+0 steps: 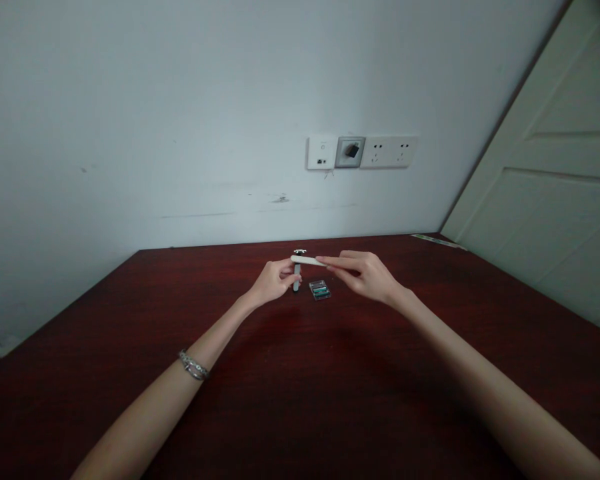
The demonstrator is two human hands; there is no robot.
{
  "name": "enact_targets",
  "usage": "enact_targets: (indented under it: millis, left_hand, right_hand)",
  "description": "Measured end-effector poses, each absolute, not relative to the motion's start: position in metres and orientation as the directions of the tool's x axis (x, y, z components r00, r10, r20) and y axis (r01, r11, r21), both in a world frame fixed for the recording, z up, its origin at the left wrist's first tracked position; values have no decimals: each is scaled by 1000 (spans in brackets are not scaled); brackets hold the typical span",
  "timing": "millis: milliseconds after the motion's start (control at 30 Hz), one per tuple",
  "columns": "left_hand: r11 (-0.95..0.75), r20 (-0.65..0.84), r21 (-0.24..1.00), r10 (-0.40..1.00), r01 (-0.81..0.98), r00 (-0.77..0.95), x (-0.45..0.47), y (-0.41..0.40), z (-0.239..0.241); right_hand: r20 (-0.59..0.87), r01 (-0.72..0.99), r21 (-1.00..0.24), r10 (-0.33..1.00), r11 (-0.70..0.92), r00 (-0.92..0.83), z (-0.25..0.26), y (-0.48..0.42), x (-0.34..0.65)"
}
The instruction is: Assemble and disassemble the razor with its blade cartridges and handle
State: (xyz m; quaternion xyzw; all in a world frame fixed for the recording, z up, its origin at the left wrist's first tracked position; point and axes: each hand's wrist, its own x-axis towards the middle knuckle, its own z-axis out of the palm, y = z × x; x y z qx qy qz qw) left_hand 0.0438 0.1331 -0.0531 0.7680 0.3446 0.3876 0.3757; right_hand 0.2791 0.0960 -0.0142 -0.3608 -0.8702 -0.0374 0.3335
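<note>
Grasping razor-like tool (297,276) with left grip (272,282); pinching white stick (307,261) with right grip (365,271) at tool's three o'clock; possibly risking a dropped stick through fingertip-only hold.

No legible text, label, brand, number or sign on anything in view.

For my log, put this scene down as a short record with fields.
Left hand: the left hand grips an upright grey-handled tool with a shiny head
Right hand: the right hand pinches a white strip
Strip: its far end crosses in front of the tool; contact unclear
Nearby: small clear case on the dark red table, contents too small to tell
Left wrist: silvery bracelet
Wall: socket panel
</note>
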Motion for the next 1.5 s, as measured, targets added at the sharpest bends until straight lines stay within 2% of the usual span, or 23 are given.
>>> enact_targets:
  millis: [133,300,433,633,800,1000,1233,1500]
  left_hand:
    - [-472,327,850,821,235,468,43,132,-52]
    - [-472,329,848,827,243,457,43,132,-49]
    - [-458,317,858,828,231,462,43,131,-48]
    - [-447,321,871,830,203,456,44,131,-47]
    - [-446,319,872,831,202,455,44,131,-47]
    - [-488,358,844,822,223,444,43,133,-50]
    - [-496,358,838,815,229,455,43,134,-50]
    - [-512,373,823,813,246,446,42,133,-48]
  right_hand:
    - [657,675,-204,610,709,-443,-15,96,278]
    - [630,657,-186,602,730,-491,-17,96,278]
    - [674,688,-194,605,699,-424,-18,96,278]
    - [660,709,-100,580,698,-477,-20,96,278]
    - [735,744,-196,598,639,-320,-23,100,285]
    - [705,664,-170,561,728,-434,-26,96,271]
    - [714,719,-185,594,670,-370,-20,99,283]
    - [680,693,-138,576,708,-453,-18,96,278]
